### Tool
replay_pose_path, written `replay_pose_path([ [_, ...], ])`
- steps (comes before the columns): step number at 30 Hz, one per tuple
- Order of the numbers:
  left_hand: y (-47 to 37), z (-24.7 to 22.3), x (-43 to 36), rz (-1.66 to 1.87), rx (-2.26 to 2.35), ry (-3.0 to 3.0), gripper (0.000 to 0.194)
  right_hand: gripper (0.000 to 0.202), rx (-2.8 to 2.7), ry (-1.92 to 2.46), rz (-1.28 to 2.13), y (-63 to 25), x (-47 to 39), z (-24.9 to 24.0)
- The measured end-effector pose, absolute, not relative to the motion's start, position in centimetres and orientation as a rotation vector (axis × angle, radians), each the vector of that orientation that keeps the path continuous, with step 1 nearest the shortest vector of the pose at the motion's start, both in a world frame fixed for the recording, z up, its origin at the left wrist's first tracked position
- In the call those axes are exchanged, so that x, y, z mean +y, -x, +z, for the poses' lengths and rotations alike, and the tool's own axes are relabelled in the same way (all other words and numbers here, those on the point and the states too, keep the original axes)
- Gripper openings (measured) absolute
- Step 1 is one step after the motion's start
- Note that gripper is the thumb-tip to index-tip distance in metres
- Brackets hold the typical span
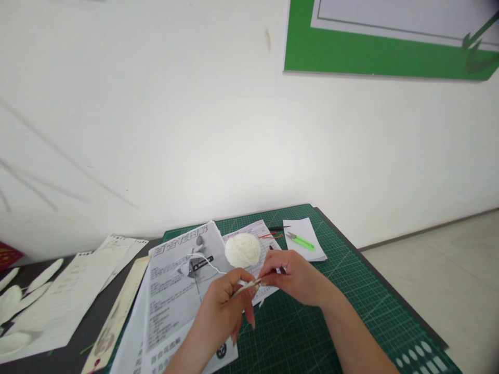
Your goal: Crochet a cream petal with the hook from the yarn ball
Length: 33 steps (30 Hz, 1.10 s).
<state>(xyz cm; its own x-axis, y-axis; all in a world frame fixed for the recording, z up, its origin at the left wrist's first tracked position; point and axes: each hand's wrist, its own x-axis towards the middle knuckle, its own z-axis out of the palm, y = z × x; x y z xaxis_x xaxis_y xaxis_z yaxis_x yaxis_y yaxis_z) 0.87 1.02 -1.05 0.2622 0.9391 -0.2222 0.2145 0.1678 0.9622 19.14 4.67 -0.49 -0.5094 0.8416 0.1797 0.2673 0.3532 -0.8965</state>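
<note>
My left hand pinches a small piece of white yarn work between thumb and fingers. Close against it on the right, my right hand is closed around a dark, thin tool, probably a crochet hook, whose tip meets the yarn work. Just behind the hands sits a ball of cream yarn. A white strand loops over the printed sheet to the left of the ball.
Green snips lie on white paper at the back right of the green cutting mat. Red and orange strips and a black pen rest behind the ball. A ruler, handwritten sheets and white petal shapes are at left.
</note>
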Motion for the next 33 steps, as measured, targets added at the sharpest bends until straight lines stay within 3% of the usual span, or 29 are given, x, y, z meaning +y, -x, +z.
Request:
replay_pose_path([
  [8,-1.2,-2.2,1.5,1.050,1.369,-1.272,0.024,0.011,-2.065,1.040,0.335,-17.7,2.5,-0.6],
  [11,-1.2,-2.0,1.6,1.073,1.326,-1.205,0.028,0.018,-2.103,1.044,0.492,-16.8,1.9,-0.9],
  [16,-0.9,-1.1,1.4,1.020,1.161,-1.056,0.034,0.017,-1.683,1.076,1.242,-16.9,3.6,-2.2],
  [22,-0.5,-0.5,1.0,1.019,0.905,-0.931,0.031,0.047,-1.612,0.938,1.583,-17.4,5.5,-3.1],
  [25,-0.2,-1.1,1.2,0.880,0.814,-0.938,0.030,0.047,-1.610,0.890,1.587,-17.8,5.8,-2.9],
  [33,-0.3,-1.2,1.5,0.780,0.921,-0.969,0.024,0.019,-1.654,0.829,1.293,-20.5,5.7,-0.9],
])
